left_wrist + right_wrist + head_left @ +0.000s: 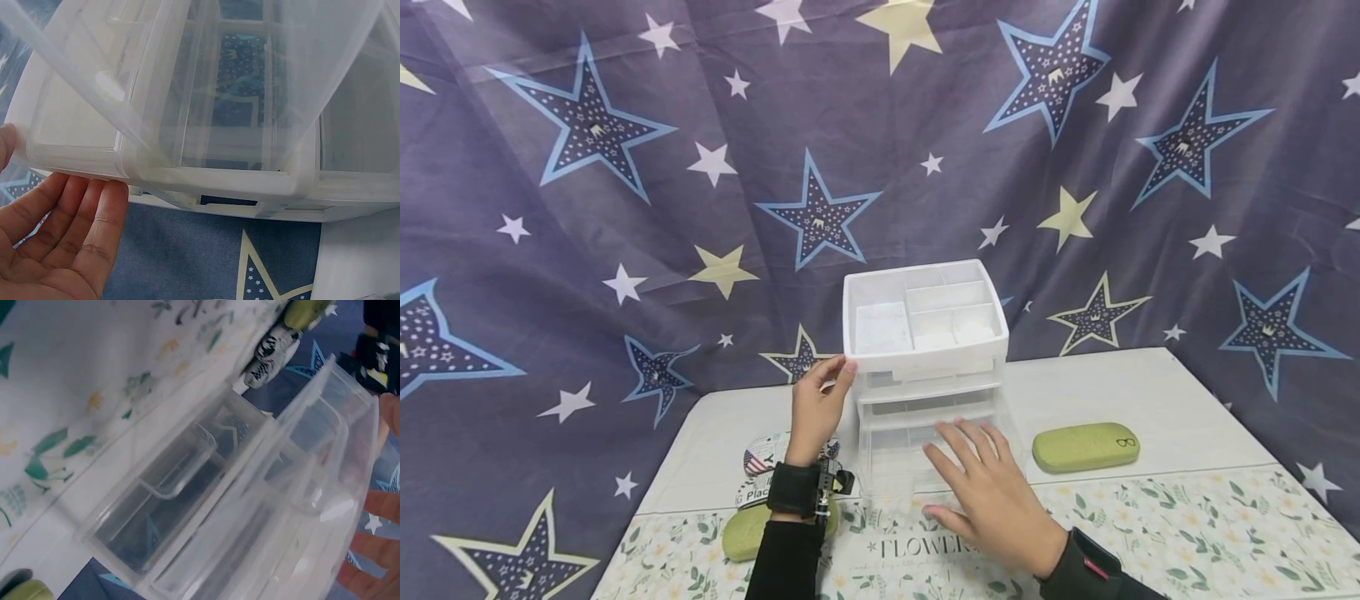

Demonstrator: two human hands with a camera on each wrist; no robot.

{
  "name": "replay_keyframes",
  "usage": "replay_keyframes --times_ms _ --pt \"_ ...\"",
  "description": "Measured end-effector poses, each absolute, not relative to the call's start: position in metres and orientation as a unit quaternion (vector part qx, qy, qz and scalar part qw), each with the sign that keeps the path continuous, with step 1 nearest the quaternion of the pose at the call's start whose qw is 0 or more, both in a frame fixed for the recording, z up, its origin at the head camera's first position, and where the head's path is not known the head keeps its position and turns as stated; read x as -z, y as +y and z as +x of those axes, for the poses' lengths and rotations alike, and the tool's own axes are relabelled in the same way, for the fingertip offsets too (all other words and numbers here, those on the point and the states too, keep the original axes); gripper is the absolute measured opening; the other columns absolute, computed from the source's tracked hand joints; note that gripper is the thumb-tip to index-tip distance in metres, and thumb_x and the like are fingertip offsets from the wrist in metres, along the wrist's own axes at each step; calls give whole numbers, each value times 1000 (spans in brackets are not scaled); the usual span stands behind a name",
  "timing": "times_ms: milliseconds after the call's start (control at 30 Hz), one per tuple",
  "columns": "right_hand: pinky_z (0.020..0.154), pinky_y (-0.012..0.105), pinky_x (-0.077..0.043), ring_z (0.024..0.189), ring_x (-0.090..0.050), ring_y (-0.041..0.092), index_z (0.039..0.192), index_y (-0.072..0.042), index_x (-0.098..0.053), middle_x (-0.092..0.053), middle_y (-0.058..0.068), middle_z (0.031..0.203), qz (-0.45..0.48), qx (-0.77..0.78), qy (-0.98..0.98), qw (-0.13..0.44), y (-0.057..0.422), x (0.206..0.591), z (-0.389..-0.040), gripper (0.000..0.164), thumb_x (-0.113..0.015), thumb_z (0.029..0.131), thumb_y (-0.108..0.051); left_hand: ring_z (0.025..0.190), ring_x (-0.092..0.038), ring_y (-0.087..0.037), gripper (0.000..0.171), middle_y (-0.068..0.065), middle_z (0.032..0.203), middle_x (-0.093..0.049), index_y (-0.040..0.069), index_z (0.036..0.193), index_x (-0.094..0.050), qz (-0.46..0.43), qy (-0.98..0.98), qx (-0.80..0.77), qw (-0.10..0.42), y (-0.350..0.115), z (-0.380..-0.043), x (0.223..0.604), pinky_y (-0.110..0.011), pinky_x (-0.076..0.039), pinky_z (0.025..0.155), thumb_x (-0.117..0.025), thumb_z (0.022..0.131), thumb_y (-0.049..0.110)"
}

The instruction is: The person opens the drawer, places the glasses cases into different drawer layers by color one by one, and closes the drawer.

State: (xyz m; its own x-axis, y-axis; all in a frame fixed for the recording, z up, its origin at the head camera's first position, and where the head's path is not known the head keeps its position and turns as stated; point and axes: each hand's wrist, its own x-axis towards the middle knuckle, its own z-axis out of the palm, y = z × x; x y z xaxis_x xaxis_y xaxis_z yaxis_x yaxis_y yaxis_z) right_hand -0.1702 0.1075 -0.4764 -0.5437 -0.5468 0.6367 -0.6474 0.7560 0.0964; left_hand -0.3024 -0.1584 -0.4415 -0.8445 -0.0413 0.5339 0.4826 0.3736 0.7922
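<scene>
Head view puts the white drawer unit (927, 363) upright on the tabletop (1097, 375), near the starred curtain (917, 208), its top tray divided into compartments. A clear drawer (887, 458) juts out toward the person; how many drawers are drawn out is hard to tell through the see-through plastic. The step in hand looks like working a drawer, with one hand bracing the unit and the other attending to the front. The next move seems to call for a firm brace at the corner and a square, even push or pull, since pressure on one side could make the drawer bind or the light unit slide.

The left hand (816, 408) pinches the front left corner of the top tray, thumb and fingers on opposite sides of the edge, its forearm reaching up past a printed pouch (760, 467) and a green case (743, 533). The right hand (988, 492) holds nothing: its fingers are spread and extended, palm down, in front of the clear drawer; whether the fingertips touch it cannot be told. Farther right lies another green case (1086, 447).
</scene>
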Motion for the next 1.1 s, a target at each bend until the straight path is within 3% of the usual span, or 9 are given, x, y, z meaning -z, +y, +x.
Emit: replay_keyframes --times_ms 133,400,667,867,1100 --pt "114 68 -19 143 -35 44 150 -12 -51 -39 20 158 317 -92 -886 324 116 469 -172 72 -49 100 -65 108 -67 -24 45 -10 115 -72 4 126 -71 -139 -795 540 240 -158 -302 441 -44 -57 91 -67 100 41" --pt "113 75 -14 147 -28 49 161 -18 -35 -29 20 165 242 -111 -922 281 135 455 -176 83 -55 97 -66 109 -67 -22 45 -9 115 -72 4 127 -71 -136 -794 544 235 -159 -301 440 -43 -56 91 -68 100 40" --pt "108 77 -16 146 -26 52 159 -13 -38 -29 25 163 168 -164 -936 264 156 444 -185 82 -65 95 -57 107 -68 -22 44 -9 114 -72 4 126 -71 -139 -793 542 241 -159 -302 442 -43 -57 89 -68 100 39" --pt "107 80 -13 146 -23 55 164 -15 -23 -23 28 164 107 -191 -950 225 180 439 -192 81 -55 102 -55 109 -67 -23 43 -9 116 -72 4 127 -71 -143 -793 540 244 -159 -302 442 -44 -57 90 -69 100 38" --pt "100 83 -14 139 -24 64 161 -6 -27 -25 36 159 74 -209 -957 188 210 442 -204 79 -53 103 -53 108 -68 -23 41 -9 115 -72 3 126 -71 -144 -790 544 244 -159 -302 442 -43 -57 90 -69 100 36"
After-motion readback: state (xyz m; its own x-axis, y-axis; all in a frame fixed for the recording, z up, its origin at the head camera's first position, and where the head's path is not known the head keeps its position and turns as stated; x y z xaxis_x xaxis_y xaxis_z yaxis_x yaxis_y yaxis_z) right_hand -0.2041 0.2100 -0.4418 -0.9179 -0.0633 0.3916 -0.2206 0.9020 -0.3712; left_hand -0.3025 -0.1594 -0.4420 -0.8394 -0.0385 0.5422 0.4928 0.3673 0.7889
